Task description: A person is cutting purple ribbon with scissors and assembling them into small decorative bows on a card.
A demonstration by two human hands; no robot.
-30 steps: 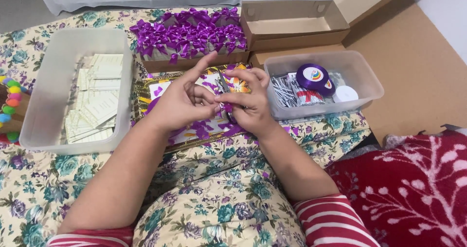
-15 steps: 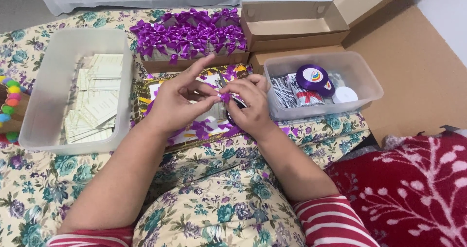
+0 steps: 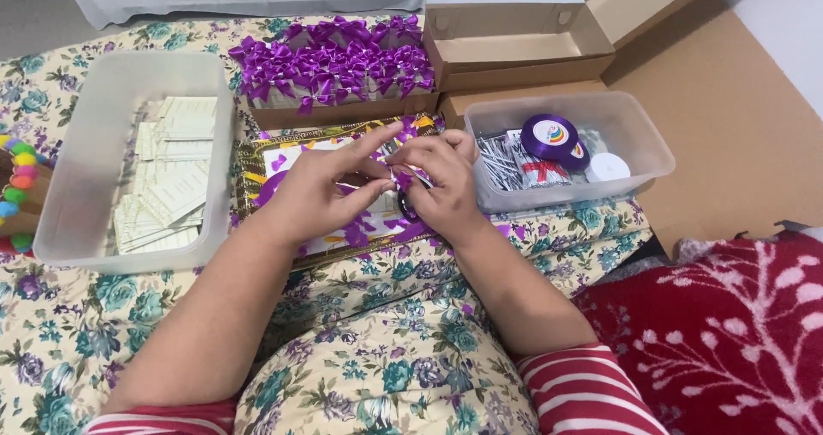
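Both hands pinch a small purple ribbon piece (image 3: 401, 179) between them.

Left hand (image 3: 319, 197) grips it with thumb and forefinger, other fingers spread; right hand (image 3: 439, 186) curls its fingertips closed on it.

A bed spread with a floral sheet (image 3: 77, 332) carries everything. At nine o'clock lies a clear tub of pale cards (image 3: 137, 156), at twelve a box of purple bows (image 3: 339, 66), at two another clear tub (image 3: 570, 148), with a patterned tray (image 3: 283, 156) at centre.
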